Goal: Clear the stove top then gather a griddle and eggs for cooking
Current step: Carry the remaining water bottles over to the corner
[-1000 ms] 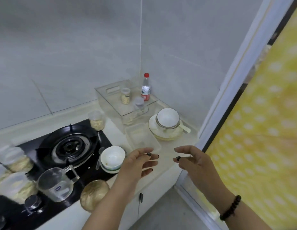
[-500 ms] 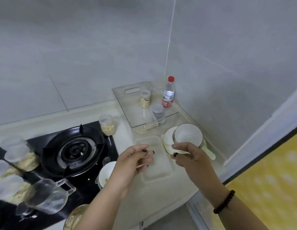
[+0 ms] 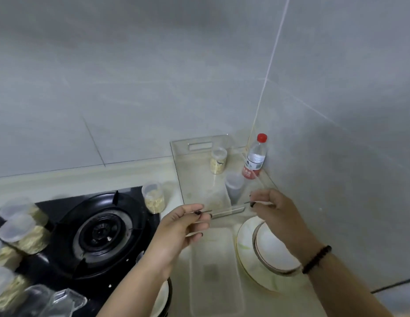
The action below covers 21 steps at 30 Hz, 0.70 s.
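Note:
The black gas stove (image 3: 62, 259) fills the lower left, its burner ring (image 3: 101, 232) bare. Several lidded jars of pale food (image 3: 23, 234) stand along its left side, and one jar (image 3: 153, 197) at its back right corner. A clear plastic bin (image 3: 195, 179) sits in the counter corner with a jar (image 3: 219, 160) and a grey cup (image 3: 233, 186) inside. My left hand (image 3: 183, 227) pinches the bin's near rim at its left end. My right hand (image 3: 275, 209) pinches the same rim at its right end.
A red-capped water bottle (image 3: 254, 159) stands against the wall behind the bin. A clear flat tray (image 3: 215, 271) lies in front of the bin, next to a white plate (image 3: 243, 248) holding a bowl (image 3: 272, 250). A glass jug (image 3: 57, 303) and a partly hidden white bowl (image 3: 161, 298) sit on the stove's near edge.
My view has swung left and down toward the counter corner. Both hands moved forward from above the counter's front edge to the near rim of the clear bin and closed on it.

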### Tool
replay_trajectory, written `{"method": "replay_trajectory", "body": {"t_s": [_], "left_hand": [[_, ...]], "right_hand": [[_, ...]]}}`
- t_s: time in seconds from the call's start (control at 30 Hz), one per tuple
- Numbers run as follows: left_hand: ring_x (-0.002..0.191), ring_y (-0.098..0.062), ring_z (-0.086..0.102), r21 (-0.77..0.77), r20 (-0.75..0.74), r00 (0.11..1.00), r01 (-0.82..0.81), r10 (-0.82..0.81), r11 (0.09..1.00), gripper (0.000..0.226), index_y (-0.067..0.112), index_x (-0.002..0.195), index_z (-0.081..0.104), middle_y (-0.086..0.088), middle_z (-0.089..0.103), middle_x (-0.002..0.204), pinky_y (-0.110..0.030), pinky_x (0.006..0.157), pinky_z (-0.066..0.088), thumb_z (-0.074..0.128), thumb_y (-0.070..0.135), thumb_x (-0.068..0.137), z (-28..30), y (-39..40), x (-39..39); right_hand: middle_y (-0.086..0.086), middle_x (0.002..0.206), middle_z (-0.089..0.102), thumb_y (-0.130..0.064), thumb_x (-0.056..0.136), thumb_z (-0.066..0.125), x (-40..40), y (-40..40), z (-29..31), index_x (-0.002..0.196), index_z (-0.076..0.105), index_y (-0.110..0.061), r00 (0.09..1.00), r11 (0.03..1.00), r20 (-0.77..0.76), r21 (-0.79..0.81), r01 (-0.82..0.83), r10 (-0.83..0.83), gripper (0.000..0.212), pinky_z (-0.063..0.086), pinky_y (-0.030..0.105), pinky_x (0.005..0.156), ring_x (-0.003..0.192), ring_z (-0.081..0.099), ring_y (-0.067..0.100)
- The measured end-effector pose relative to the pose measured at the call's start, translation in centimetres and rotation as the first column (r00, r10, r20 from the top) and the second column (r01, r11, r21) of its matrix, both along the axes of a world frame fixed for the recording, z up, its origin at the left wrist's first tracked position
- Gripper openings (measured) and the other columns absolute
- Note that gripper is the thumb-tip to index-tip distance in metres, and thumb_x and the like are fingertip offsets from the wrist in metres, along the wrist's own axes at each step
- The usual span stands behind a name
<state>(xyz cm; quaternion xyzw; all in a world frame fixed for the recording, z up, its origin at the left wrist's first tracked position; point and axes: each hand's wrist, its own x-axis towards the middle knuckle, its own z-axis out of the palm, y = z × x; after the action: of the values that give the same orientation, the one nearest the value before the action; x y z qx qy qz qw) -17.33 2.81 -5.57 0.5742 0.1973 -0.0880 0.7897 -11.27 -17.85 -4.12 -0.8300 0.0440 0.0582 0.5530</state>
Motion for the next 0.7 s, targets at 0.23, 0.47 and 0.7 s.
{"method": "replay_trajectory", "body": {"t_s": [0.23,0.47,0.7], "left_hand": [[0.082,-0.017,0.069,-0.031,0.003,0.954,-0.301,0.301,0.953,0.022,0.011,0.108,0.066,-0.008,0.076,0.096,-0.029,0.077,0.05,0.05,0.006,0.095,0.5,1.3,0.9],[0.079,-0.016,0.07,-0.028,-0.003,0.866,-0.501,0.501,0.865,0.022,0.011,0.11,0.065,-0.006,0.075,0.091,-0.032,0.082,0.047,0.052,0.006,0.094,1.0,0.4,-0.4],[0.078,-0.016,0.07,-0.034,-0.024,0.789,-0.614,0.614,0.788,0.022,0.01,0.109,0.066,-0.008,0.075,0.094,-0.031,0.076,0.049,0.051,0.005,0.094,1.0,-0.7,-2.1]], "right_hand": [[-0.007,0.101,0.065,-0.013,0.084,0.063,10.6,1.6,-3.3,0.096,0.06,-0.02,0.952,0.939,-0.069,-0.152,-0.307,0.3,0.014,0.044,0.021,0.072,0.097,0.06,0.012],[0.006,0.103,0.066,-0.016,0.088,0.056,16.0,4.0,-8.1,0.091,0.064,-0.015,0.729,0.549,-0.395,-0.482,-0.682,0.559,0.009,0.043,0.026,0.084,0.102,0.06,0.022],[0.008,0.062,0.054,-0.011,0.082,0.063,16.3,4.6,-9.6,0.076,0.057,-0.005,0.741,0.664,-0.491,-0.365,-0.653,0.458,0.01,0.033,0.02,0.047,0.051,0.047,0.02]]}}
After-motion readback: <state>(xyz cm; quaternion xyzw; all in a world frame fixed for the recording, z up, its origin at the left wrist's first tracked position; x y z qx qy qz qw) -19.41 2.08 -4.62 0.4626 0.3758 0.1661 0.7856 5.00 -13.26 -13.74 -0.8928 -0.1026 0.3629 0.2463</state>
